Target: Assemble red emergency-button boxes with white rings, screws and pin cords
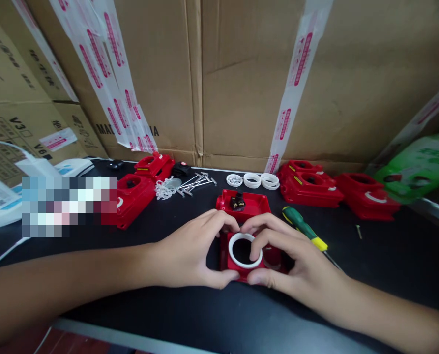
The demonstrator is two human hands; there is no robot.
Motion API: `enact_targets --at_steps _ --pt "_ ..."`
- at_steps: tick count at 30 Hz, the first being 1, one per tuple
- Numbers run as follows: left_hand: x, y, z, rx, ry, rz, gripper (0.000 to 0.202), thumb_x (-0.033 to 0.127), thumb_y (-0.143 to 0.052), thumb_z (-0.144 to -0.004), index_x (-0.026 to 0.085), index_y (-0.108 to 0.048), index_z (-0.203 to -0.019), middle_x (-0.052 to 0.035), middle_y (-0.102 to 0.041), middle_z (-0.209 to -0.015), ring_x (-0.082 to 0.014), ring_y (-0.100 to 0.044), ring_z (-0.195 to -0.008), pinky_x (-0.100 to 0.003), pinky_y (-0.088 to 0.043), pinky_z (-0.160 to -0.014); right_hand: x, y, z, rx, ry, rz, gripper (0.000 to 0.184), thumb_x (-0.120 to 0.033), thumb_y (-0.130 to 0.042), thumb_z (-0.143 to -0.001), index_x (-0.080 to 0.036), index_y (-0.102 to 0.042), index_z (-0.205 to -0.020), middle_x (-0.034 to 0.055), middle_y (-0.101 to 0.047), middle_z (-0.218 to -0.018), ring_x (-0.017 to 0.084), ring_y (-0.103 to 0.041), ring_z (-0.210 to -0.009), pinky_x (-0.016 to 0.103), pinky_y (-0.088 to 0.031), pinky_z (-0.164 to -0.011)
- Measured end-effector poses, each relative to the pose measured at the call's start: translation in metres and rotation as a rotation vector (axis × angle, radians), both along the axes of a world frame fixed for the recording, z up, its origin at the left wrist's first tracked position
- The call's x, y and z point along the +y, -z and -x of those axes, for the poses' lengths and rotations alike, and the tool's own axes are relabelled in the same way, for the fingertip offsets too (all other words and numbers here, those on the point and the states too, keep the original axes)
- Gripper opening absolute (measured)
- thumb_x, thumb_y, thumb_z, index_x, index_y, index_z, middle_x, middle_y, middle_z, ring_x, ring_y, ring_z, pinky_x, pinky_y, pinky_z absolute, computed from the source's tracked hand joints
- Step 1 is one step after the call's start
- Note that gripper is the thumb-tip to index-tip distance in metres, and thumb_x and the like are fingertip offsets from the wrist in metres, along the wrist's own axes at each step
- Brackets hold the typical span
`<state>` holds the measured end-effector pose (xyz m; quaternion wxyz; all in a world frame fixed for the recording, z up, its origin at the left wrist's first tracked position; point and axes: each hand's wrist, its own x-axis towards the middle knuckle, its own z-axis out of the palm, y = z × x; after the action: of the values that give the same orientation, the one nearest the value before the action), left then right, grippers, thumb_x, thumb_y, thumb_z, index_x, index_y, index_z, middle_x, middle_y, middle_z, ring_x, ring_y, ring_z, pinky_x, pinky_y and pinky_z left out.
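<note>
Centred before me on the black table is a red plastic housing cover (pixel 224 255) with a round opening. A white ring (pixel 231 251) sits around that opening. My left hand (pixel 195 250) curves about the cover's left side, thumb at the near edge and fingers at the far edge. From the right, my right hand (pixel 289 250) closes on the ring and cover, one finger hooked inside the ring and the thumb by its near edge. Just behind stands an open red housing base (pixel 258 204) with a black switch part (pixel 237 202) in it.
A green-and-yellow screwdriver (pixel 304 226) lies beside my right hand, with a screw (pixel 358 232) further right. Behind are white rings (pixel 252 180), T-shaped metal rods (pixel 197 183) and red housings (pixel 309 184). Cardboard (pixel 237 98) walls the back. A green bag (pixel 418 162) sits right.
</note>
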<state>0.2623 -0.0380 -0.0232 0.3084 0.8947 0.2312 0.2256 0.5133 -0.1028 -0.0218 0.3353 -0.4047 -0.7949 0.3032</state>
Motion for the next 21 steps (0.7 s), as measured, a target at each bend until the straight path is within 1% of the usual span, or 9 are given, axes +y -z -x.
enact_targets --at_steps 3,6,8,10,11,15,19,21 --pt "0.003 -0.001 0.002 0.005 -0.017 0.077 0.059 0.033 -0.091 -0.077 0.024 -0.057 -0.125 -0.0056 -0.066 -0.124 -0.0239 -0.066 -0.108 -0.039 -0.056 -0.096 0.001 -0.008 -0.007 -0.074 -0.022 0.008 0.008 -0.033 -0.074 -0.099 -0.027 -0.069 -0.097 0.0047 -0.064 -0.133 0.020 -0.067 -0.119 0.036 -0.054 -0.103" --pt "0.007 -0.002 0.003 0.013 -0.012 0.132 0.058 0.035 -0.093 -0.076 0.024 -0.060 -0.122 -0.0049 -0.068 -0.123 -0.0243 -0.066 -0.108 -0.039 -0.055 -0.097 0.002 -0.013 -0.011 -0.080 -0.039 -0.027 0.007 -0.032 -0.072 -0.100 -0.027 -0.071 -0.095 0.0052 -0.068 -0.130 0.020 -0.070 -0.117 0.035 -0.055 -0.102" --pt "0.009 -0.003 0.003 0.009 0.000 0.149 0.058 0.036 -0.094 -0.075 0.025 -0.061 -0.121 -0.0046 -0.069 -0.122 -0.0243 -0.066 -0.108 -0.039 -0.055 -0.097 0.002 -0.013 -0.012 -0.078 -0.049 -0.058 0.007 -0.031 -0.073 -0.100 -0.026 -0.070 -0.095 0.0057 -0.071 -0.128 0.020 -0.071 -0.115 0.034 -0.056 -0.100" --pt "0.010 -0.002 0.002 0.000 0.009 0.156 0.059 0.037 -0.095 -0.075 0.025 -0.061 -0.122 -0.0043 -0.069 -0.123 -0.0239 -0.066 -0.108 -0.039 -0.054 -0.097 0.002 -0.009 -0.011 -0.087 -0.053 -0.099 0.005 -0.029 -0.074 -0.099 -0.026 -0.069 -0.099 0.0064 -0.072 -0.128 0.020 -0.071 -0.114 0.033 -0.057 -0.098" --pt "0.010 -0.002 0.002 -0.003 0.011 0.158 0.059 0.037 -0.095 -0.075 0.025 -0.061 -0.122 -0.0041 -0.069 -0.122 -0.0237 -0.066 -0.108 -0.039 -0.054 -0.097 0.002 -0.007 -0.011 -0.090 -0.050 -0.120 0.008 -0.029 -0.074 -0.098 -0.026 -0.069 -0.104 0.0067 -0.072 -0.129 0.020 -0.071 -0.114 0.032 -0.057 -0.098" --pt "0.011 -0.001 0.001 0.008 0.013 0.137 0.055 0.036 -0.094 -0.076 0.024 -0.062 -0.119 -0.0049 -0.068 -0.120 -0.0237 -0.066 -0.107 -0.038 -0.054 -0.095 0.004 0.003 -0.009 -0.101 -0.029 -0.164 0.034 -0.027 -0.075 -0.096 -0.028 -0.063 -0.128 0.0073 -0.072 -0.129 0.021 -0.071 -0.117 0.035 -0.058 -0.101" --pt "0.012 -0.001 0.001 0.019 0.017 0.101 0.053 0.039 -0.093 -0.078 0.023 -0.061 -0.117 -0.0057 -0.067 -0.118 -0.0239 -0.065 -0.105 -0.038 -0.053 -0.094 0.006 0.005 -0.009 -0.119 -0.010 -0.176 0.047 -0.027 -0.074 -0.096 -0.028 -0.057 -0.140 0.0090 -0.069 -0.133 0.024 -0.070 -0.117 0.037 -0.060 -0.100" --pt "0.012 -0.001 0.000 0.020 0.028 0.086 0.052 0.040 -0.092 -0.079 0.023 -0.061 -0.117 -0.0057 -0.067 -0.118 -0.0238 -0.065 -0.105 -0.038 -0.053 -0.094 0.006 0.004 -0.009 -0.129 -0.015 -0.185 0.049 -0.027 -0.075 -0.095 -0.028 -0.057 -0.141 0.0094 -0.068 -0.133 0.024 -0.069 -0.117 0.038 -0.060 -0.099"
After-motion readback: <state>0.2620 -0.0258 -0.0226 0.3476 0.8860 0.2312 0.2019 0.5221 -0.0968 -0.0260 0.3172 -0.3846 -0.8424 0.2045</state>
